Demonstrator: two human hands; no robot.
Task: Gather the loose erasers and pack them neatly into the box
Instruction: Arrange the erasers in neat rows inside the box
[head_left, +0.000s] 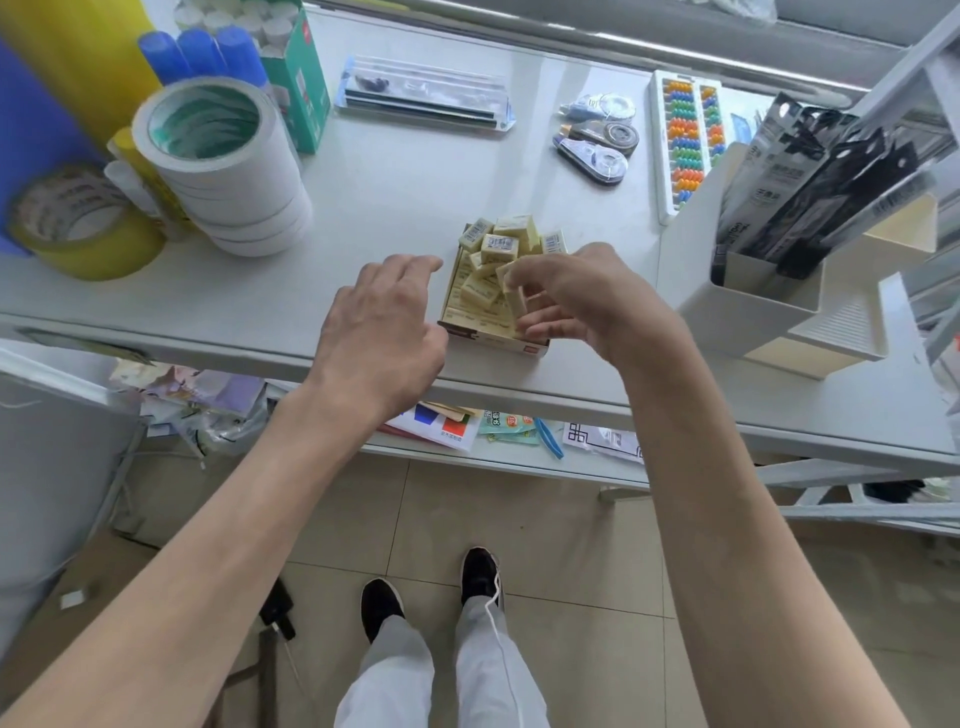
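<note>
A small open box (493, 340) sits near the front edge of the white table, heaped with several pale yellow erasers (498, 247), some flat inside, others piled loose at its far end. My right hand (587, 296) hovers over the box's right side, its fingers pinching one eraser (514, 299) held upright. Just left of the box, my left hand (384, 332) hangs palm down with fingers apart, holding nothing and close to the box's left wall.
A stack of white tape rolls (228, 166) and a yellow tape roll (83, 223) stand at the left. Correction tapes (597, 137) and an abacus (685, 140) lie at the back right. A white organizer (769, 296) with pens stands right of the box.
</note>
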